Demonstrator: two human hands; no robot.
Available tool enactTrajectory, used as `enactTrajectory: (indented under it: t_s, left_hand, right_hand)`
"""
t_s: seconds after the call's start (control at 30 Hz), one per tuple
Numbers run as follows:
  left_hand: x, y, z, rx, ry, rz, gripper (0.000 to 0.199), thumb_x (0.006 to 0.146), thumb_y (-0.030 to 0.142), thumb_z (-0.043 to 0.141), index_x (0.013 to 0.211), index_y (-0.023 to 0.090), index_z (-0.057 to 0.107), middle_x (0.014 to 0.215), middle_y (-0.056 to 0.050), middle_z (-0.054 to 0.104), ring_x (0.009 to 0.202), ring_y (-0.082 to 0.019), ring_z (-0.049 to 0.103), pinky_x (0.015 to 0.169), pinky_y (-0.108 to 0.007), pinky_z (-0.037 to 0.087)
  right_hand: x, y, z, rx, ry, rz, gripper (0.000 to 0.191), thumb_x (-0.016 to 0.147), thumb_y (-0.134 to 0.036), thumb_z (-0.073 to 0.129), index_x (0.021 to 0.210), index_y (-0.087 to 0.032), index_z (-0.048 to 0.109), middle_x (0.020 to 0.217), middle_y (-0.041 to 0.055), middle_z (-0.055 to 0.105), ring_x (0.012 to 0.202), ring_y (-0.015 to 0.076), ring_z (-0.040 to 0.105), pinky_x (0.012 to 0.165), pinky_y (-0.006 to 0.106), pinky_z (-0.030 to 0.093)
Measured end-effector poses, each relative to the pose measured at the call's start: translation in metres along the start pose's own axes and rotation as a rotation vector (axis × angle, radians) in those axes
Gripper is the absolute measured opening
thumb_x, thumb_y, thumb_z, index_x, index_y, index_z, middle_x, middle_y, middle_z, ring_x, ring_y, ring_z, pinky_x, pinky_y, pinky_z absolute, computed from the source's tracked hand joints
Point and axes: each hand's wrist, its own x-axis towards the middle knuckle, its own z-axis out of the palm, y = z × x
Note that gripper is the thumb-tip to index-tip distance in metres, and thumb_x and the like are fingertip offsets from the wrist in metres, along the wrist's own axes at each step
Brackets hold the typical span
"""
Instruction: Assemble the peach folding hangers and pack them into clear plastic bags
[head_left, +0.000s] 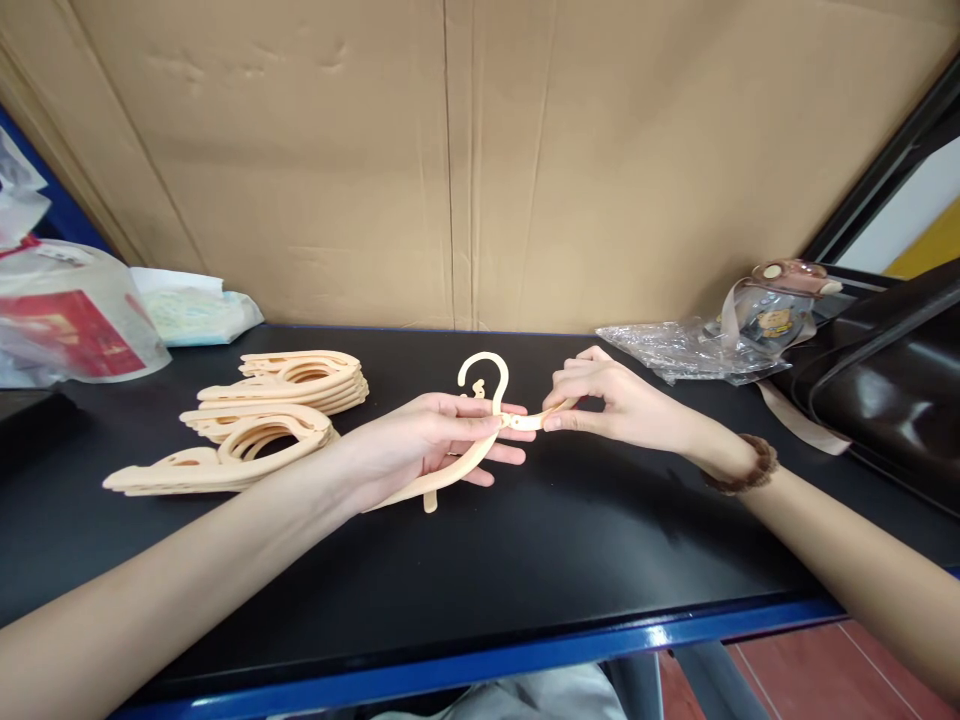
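Note:
A cream plastic folding clothes hanger point(491, 362) is held between my hands above the black table, its hook pointing up and away. My left hand point(442, 440) grips it near the hook's base, thumb on top and the other fingers stretched out beneath. One arm of the hanger slants down toward my left wrist. My right hand point(600, 395) pinches the other, shorter-looking arm, which points right. Part of that arm is hidden by my fingers. Left of my left hand lie two stacks of folded hangers, a nearer stack point(259, 425) and a farther stack point(330, 370).
A cardboard wall point(360, 180) rises behind the black table point(480, 570). At the left stand a clear container point(105, 310) and a soft pack point(199, 308). Clear plastic wrap point(660, 350), a round transparent bottle point(772, 310) and a dark shiny bag point(885, 370) lie at the right.

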Motion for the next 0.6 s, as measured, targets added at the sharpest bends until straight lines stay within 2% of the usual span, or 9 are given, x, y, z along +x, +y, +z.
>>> enactTrajectory:
  t_s: [0.17,0.43,0.53,0.6]
  left_hand:
    - [0.0,0.004,0.001,0.054,-0.017,-0.047,0.025,0.085,0.021,0.066,0.11,0.019,0.07,0.112,-0.007,0.073,0.1,-0.019,0.07,0.075,-0.021,0.056]
    - [0.006,-0.008,0.001,0.172,0.057,-0.08,0.026,0.085,0.019,0.065,0.11,0.02,0.07,0.113,-0.006,0.073,0.097,-0.018,0.07,0.072,-0.02,0.054]
    - [0.008,-0.012,0.002,0.201,0.085,-0.037,0.025,0.086,0.024,0.066,0.11,0.019,0.07,0.114,-0.007,0.072,0.095,-0.019,0.07,0.074,-0.023,0.055]
    - [0.007,-0.013,0.004,0.2,0.129,0.027,0.023,0.088,0.026,0.064,0.109,0.017,0.07,0.122,-0.008,0.068,0.096,-0.019,0.07,0.075,-0.024,0.056]
  right_hand:
    - [0.0,-0.001,-0.002,0.049,-0.028,-0.005,0.025,0.089,-0.044,0.06,0.082,-0.023,0.071,0.075,-0.0036,0.065,0.071,0.0125,0.051,0.083,0.032,0.027]
    - [0.001,-0.002,0.0,-0.021,-0.085,0.008,0.033,0.092,-0.048,0.054,0.079,-0.023,0.071,0.074,-0.0036,0.068,0.072,0.0127,0.052,0.085,0.033,0.026]
    - [0.002,-0.003,0.003,-0.045,-0.092,0.035,0.036,0.094,-0.048,0.05,0.079,-0.022,0.07,0.077,-0.0032,0.069,0.072,0.0124,0.053,0.084,0.033,0.028]
    - [0.002,-0.004,0.006,-0.064,-0.069,0.086,0.038,0.095,-0.049,0.047,0.079,-0.02,0.067,0.074,-0.0028,0.067,0.069,0.0121,0.053,0.082,0.032,0.03]
